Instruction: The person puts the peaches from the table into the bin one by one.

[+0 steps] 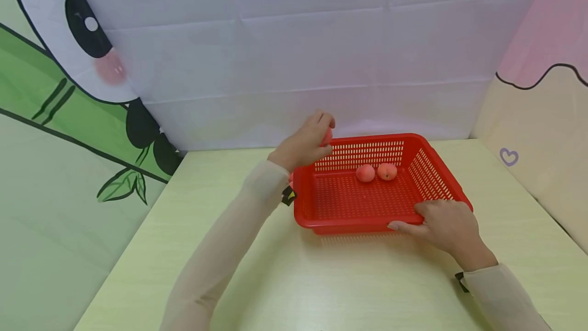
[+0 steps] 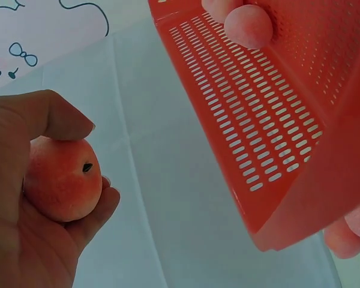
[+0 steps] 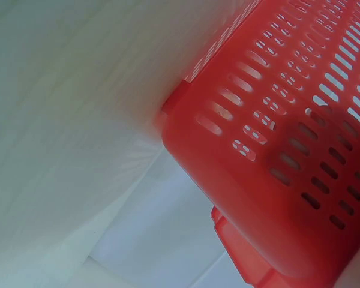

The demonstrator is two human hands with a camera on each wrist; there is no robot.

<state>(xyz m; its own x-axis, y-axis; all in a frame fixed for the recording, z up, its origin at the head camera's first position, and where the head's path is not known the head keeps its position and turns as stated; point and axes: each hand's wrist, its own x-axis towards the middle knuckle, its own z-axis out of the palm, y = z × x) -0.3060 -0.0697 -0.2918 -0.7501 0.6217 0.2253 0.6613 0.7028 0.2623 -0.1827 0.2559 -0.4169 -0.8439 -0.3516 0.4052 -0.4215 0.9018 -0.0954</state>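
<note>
A red perforated plastic basket point(image 1: 349, 221) stands on the pale table with two pink peaches point(image 1: 365, 173) point(image 1: 387, 171) lying inside near its far wall. My left hand point(image 1: 307, 142) hovers over the basket's far left corner and grips a third peach point(image 2: 63, 179) between thumb and fingers; only a sliver of that peach point(image 1: 327, 136) shows in the head view. My right hand point(image 1: 441, 226) holds the basket's near right rim, thumb along the front edge. The right wrist view shows only the basket's wall point(image 3: 288, 156) close up.
A pale yellow-green table point(image 1: 321, 280) runs under everything. A white cloth backdrop point(image 1: 298, 55) hangs right behind the basket, with printed panels on the left point(image 1: 55, 116) and right point(image 1: 542, 116) sides.
</note>
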